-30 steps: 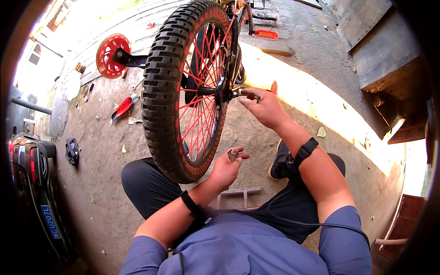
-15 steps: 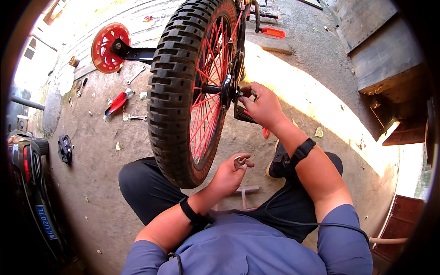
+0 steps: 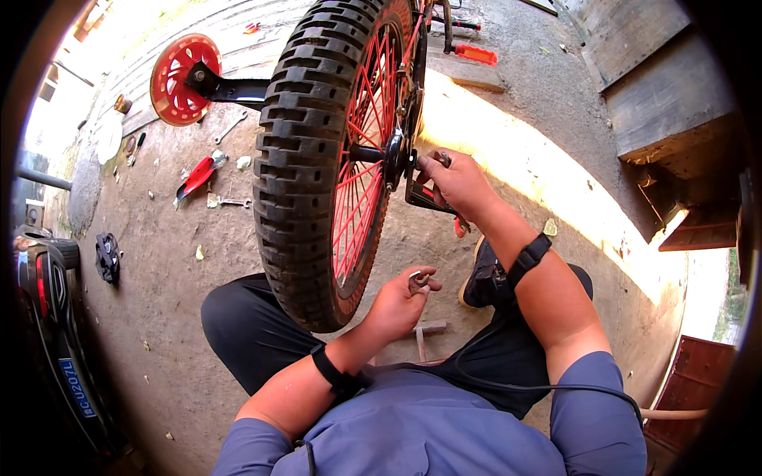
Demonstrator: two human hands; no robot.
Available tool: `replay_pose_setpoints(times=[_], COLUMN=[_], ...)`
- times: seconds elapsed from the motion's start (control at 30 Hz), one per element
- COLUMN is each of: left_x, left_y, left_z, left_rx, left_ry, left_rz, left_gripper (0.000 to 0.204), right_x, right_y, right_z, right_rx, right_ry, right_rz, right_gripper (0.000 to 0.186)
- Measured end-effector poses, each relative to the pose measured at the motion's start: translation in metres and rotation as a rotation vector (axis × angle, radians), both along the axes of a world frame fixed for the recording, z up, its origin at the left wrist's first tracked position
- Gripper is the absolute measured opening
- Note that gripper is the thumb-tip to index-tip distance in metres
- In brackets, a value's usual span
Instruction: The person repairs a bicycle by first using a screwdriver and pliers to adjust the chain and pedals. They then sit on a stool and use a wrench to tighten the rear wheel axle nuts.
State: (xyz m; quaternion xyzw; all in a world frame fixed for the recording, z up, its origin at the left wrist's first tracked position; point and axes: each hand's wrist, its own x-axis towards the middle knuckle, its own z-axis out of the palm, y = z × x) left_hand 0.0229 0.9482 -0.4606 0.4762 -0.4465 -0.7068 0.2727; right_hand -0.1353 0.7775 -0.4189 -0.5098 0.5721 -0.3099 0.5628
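Note:
A small bicycle's wheel with a knobby black tyre (image 3: 298,174) and red spokes (image 3: 353,202) stands upright before me. Beside its hub (image 3: 394,156), on the right, my right hand (image 3: 460,184) is closed, thumb and fingers pinched at the axle end. A small metal piece shows by its fingers, too little of it to name, and what they pinch is hidden. Lower down, right of the tyre and apart from it, my left hand (image 3: 402,300) is closed around a wrench (image 3: 418,280), of which only the metal jaw shows. A red training wheel (image 3: 184,79) sticks out left on a black bracket (image 3: 240,92).
On the ground to the left lie a red-and-black tool (image 3: 198,178), two wrenches, one (image 3: 231,127) farther off, and a crumpled black item (image 3: 108,257). A dark car (image 3: 59,333) is at far left. Wooden boxes (image 3: 675,103) stand right. My shoe (image 3: 480,278) is below the right hand.
My right hand has shifted slightly down and right, its fingers still by the axle end. My left hand keeps its hold on the wrench, almost unmoved. The view has turned slightly.

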Motion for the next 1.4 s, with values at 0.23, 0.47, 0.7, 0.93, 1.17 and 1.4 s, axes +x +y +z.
replay_pose_setpoints(times=[0.23, 0.47, 0.7, 0.93, 1.17, 1.4], left_x=[0.001, 0.004, 0.004, 0.003, 0.004, 0.004], left_y=[-0.002, -0.002, 0.0, -0.001, -0.002, 0.0], left_z=[0.003, 0.009, -0.001, 0.008, 0.01, 0.005], left_rx=[-0.008, 0.002, -0.052, -0.037, -0.036, -0.023], left_ry=[-0.014, -0.029, -0.012, -0.027, -0.06, -0.049], left_rz=[-0.008, 0.006, 0.024, 0.021, -0.004, 0.006], left_gripper=[0.033, 0.03, 0.03, 0.03, 0.031, 0.031], right_x=[0.0, -0.009, -0.005, -0.003, -0.003, 0.001], right_y=[-0.002, -0.004, -0.003, 0.0, -0.003, 0.0], right_z=[-0.011, -0.002, -0.005, 0.001, 0.006, 0.007], right_rx=[-0.426, 0.19, 0.057, -0.066, 0.185, 0.105], right_ry=[0.124, -0.188, -0.164, -0.16, -0.1, -0.105], right_rz=[0.036, 0.013, 0.002, 0.013, 0.024, 0.004], right_gripper=[0.018, 0.03, 0.025, 0.025, 0.033, 0.022])
